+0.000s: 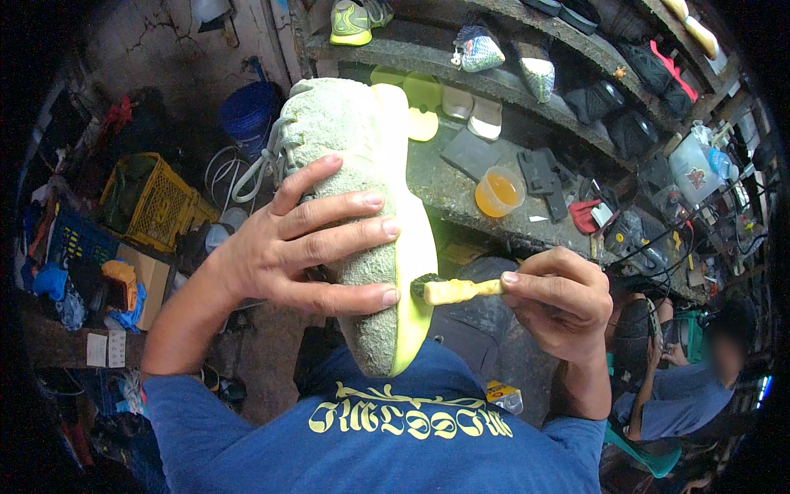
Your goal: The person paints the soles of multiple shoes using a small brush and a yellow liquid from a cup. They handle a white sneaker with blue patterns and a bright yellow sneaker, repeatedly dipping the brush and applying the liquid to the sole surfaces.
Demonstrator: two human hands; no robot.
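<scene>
A grey, rough-textured shoe (362, 263) with a pale yellow-white sole (418, 247) is held up in front of my chest, its sole turned to the right. My left hand (317, 247) wraps over the upper, fingers spread and gripping it. In my right hand (564, 305) is a small brush (461, 291) with a yellowish, coated handle, pinched between thumb and fingers. Its dark bristles touch the edge of the sole. White laces (262, 169) hang from the shoe's left side.
A clear tub of orange liquid (499, 192) stands on the bench beyond the shoe. Shelves behind hold several shoes, including a grey-yellow one (352, 22). At left are a yellow crate (152, 202) and blue bucket (248, 111). Another person (683, 395) sits at right.
</scene>
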